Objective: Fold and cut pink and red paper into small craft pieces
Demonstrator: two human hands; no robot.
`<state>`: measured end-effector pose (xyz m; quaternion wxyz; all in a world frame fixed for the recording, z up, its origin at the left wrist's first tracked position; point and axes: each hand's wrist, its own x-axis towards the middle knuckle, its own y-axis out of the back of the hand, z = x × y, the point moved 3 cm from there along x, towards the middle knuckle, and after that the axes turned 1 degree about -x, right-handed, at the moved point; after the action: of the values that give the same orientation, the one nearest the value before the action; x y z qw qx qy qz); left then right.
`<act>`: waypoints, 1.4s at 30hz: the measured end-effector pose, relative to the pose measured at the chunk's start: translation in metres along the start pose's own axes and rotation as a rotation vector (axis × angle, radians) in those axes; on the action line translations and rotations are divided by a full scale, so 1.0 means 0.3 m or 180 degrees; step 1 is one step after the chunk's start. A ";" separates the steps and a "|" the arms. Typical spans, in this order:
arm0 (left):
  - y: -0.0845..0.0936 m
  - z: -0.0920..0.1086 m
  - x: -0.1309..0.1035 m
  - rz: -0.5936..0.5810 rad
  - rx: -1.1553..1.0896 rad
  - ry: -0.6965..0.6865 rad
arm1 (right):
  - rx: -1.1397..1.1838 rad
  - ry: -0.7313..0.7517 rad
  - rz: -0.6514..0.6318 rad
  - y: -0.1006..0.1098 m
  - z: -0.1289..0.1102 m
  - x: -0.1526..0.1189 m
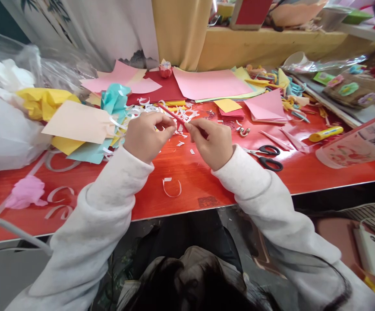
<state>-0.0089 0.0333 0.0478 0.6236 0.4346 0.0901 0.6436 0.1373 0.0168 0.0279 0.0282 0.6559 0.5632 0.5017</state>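
Observation:
A thin red rolled strip (171, 113) is held in the air above the red table (187, 172), slanting down to the right. My right hand (211, 140) pinches its lower right end between thumb and fingertips. Close to the strip's middle, my left hand (150, 134) has thumb and index finger pressed together; what lies between those tips is too small to make out. White paper scraps (142, 108) lie behind the hands. A curled white strip (172, 190) rests near the front edge. Black-handled scissors (266, 156) lie right of my right hand.
Pink sheets (209, 83), a peach sheet (79, 122), crumpled teal paper (114, 103) and a white plastic bag (7, 129) surround the hands. At right are pink paper cones (279, 140), a yellow marker (326, 134) and a printed cup (358, 142).

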 end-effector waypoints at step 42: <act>-0.005 -0.130 0.029 -0.0941 0.1000 -0.0238 | 0.0583 -0.0377 -0.0568 -0.001 0.050 0.022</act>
<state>-0.0327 0.0579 0.0271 0.6386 0.5321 0.2289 0.5066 0.1466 0.0298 0.0244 0.0459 0.6315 0.6602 0.4041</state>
